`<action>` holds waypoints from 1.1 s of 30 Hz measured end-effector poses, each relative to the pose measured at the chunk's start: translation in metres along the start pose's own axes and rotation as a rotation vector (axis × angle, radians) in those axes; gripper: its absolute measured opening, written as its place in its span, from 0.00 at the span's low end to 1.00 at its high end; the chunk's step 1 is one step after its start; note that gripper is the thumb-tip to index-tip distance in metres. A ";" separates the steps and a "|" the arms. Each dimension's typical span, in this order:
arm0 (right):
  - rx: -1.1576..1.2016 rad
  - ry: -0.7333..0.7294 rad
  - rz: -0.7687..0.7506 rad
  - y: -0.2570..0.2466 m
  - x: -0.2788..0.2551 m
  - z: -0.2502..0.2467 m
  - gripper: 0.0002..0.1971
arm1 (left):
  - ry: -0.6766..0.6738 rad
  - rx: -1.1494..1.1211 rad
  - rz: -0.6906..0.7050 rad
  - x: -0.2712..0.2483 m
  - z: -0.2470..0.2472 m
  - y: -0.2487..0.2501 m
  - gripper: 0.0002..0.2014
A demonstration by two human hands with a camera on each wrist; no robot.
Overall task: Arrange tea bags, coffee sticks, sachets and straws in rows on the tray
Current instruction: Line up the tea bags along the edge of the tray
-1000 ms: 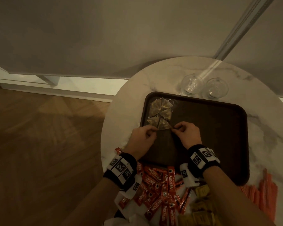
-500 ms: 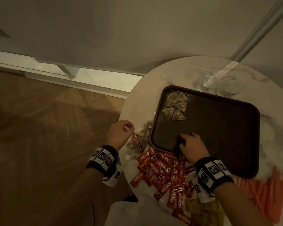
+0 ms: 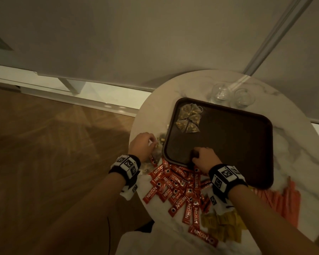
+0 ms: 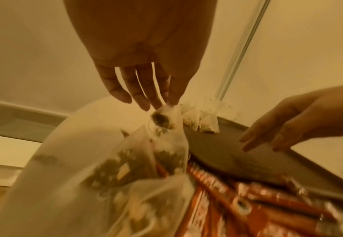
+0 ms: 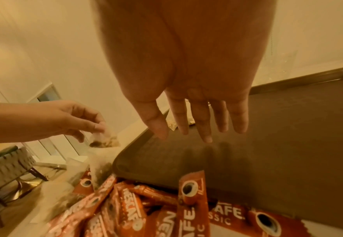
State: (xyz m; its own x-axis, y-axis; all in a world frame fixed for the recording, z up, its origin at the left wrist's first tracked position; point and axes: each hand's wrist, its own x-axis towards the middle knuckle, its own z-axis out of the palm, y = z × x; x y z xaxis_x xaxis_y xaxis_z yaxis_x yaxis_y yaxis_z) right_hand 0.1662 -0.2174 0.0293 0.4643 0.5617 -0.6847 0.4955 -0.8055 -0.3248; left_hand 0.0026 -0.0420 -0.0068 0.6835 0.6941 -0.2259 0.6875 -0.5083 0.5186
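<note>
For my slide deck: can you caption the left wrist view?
Left hand pinches a tea bag from the pile beside the tray; right hand hovers open.

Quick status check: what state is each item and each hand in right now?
Tray: flat on the table, mostly bare.
Tea bags on tray: four, clustered at the far left corner.
Loose tea bags: piled left of the tray.
Left hand: pinching one tea bag from the pile.
Right hand: open, fingers over the tray.
Coffee sticks: heaped, unsorted.
Yellow sachets: heaped.
Straws: off the tray.
Glasses: empty.
</note>
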 end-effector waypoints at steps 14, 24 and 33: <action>0.719 0.133 -0.439 -0.046 -0.036 -0.025 0.32 | 0.106 -0.554 0.113 -0.030 -0.062 0.081 0.05; 0.838 -0.064 -0.452 -0.026 -0.047 -0.017 0.08 | 0.072 -0.857 0.045 -0.033 -0.066 0.109 0.07; 0.947 -0.122 -0.383 -0.004 -0.050 0.000 0.05 | 0.099 -0.951 -0.024 -0.026 -0.065 0.109 0.08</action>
State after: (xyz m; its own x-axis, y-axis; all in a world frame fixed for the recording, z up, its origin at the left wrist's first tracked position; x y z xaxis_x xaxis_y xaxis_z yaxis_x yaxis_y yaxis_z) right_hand 0.1408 -0.2422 0.0645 0.2927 0.8317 -0.4718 -0.2121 -0.4247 -0.8802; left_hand 0.0442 -0.0822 0.1095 0.6177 0.7614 -0.1970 0.1844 0.1033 0.9774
